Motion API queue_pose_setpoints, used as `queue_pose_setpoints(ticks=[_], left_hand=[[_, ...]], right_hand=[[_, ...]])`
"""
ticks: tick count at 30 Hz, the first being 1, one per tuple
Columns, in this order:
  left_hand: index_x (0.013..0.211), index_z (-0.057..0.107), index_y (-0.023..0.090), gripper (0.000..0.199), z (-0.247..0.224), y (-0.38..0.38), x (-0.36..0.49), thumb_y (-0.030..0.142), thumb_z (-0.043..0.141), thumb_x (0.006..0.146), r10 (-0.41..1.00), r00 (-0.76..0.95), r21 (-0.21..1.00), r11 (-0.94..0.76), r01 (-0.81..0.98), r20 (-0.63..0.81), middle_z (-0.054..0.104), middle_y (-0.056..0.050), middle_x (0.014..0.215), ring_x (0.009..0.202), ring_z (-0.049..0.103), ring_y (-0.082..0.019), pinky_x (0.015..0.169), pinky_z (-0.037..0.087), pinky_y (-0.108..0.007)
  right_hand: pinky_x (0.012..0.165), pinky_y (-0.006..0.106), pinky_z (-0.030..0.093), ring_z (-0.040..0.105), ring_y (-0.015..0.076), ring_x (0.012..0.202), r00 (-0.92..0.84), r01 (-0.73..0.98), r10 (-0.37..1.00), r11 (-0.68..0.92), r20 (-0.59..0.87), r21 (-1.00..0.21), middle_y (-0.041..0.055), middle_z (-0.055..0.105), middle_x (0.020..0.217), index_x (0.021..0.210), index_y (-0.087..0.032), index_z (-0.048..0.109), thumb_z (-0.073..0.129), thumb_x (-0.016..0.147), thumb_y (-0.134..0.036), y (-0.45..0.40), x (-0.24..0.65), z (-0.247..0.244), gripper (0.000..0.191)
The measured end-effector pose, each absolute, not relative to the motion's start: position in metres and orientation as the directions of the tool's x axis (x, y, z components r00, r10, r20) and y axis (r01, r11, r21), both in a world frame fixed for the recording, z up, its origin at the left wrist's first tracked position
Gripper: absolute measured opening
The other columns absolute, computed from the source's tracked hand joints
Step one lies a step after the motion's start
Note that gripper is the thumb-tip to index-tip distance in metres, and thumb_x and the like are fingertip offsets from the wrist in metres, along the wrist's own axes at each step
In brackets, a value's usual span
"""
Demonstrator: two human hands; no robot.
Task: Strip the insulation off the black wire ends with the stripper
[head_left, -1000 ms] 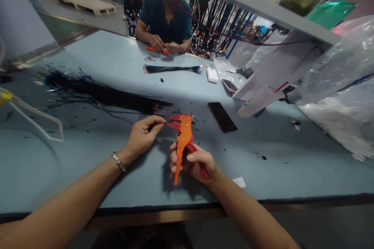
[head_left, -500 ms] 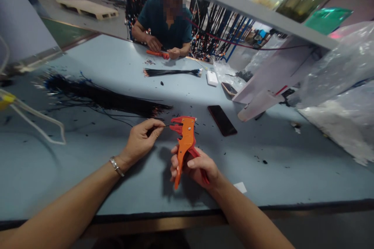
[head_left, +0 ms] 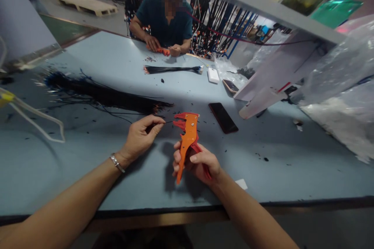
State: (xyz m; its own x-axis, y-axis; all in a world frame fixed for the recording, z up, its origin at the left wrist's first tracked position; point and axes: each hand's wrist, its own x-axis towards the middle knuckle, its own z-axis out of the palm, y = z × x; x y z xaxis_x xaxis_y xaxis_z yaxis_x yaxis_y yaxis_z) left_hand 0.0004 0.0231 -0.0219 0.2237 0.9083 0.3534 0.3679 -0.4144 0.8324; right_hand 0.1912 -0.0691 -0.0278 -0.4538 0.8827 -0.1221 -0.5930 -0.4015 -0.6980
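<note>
My left hand (head_left: pixel 144 134) pinches a thin black wire (head_left: pixel 168 122) between thumb and fingertips, its end pointing right at the tool's jaws. In my right hand (head_left: pixel 201 161) is an orange and red wire stripper (head_left: pixel 189 134), held upright with the fingers round its handles. The red jaws face left, just off the fingertips of my left hand. Whether the wire's tip lies inside the jaws is too small to tell. Behind my left hand lies a thick bundle of black wires (head_left: pixel 108 96) with bared ends.
Across the table (head_left: pixel 87 179) a co-worker (head_left: pixel 163 19) handles another orange tool. A smaller wire bundle (head_left: pixel 172 69), a black phone (head_left: pixel 223 118), a white box (head_left: pixel 213 75) and a slanting post (head_left: pixel 263 101) stand or lie beyond my hands. Plastic bags (head_left: pixel 344 97) fill the right side.
The wire stripper has shifted slightly right, away from my left fingertips, and a bit more wire shows between them. The view has also moved a little.
</note>
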Motion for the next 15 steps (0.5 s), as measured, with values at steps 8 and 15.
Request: queue_pose_setpoints(ticks=[8,15], left_hand=[[0.084,0.068,0.017,0.019,-0.0221,0.0235,-0.0003,0.033,0.057,0.083,0.907,0.215,0.837,-0.417,0.354,0.361,0.070,-0.003,0.080,0.074,0.063,-0.016,0.070,0.049,-0.025],[0.084,0.069,0.017,0.020,-0.0243,0.0245,0.0000,0.033,0.057,0.083,0.896,0.249,0.829,-0.436,0.349,0.367,0.070,-0.003,0.079,0.072,0.063,-0.015,0.068,0.049,-0.023]], right_hand=[[0.070,0.040,0.057,0.066,0.0206,0.074,-0.481,-0.604,0.870,-0.418,-0.107,-0.678,0.0044,0.063,0.084,0.106,-0.013,0.058,0.061,0.068,-0.020,-0.0674,0.1927,-0.0271,0.039],[0.071,0.039,0.057,0.067,0.0202,0.073,-0.510,-0.578,0.851,-0.446,-0.123,-0.684,0.0051,0.064,0.085,0.107,-0.011,0.059,0.063,0.067,-0.020,-0.0678,0.1917,-0.0285,0.041]])
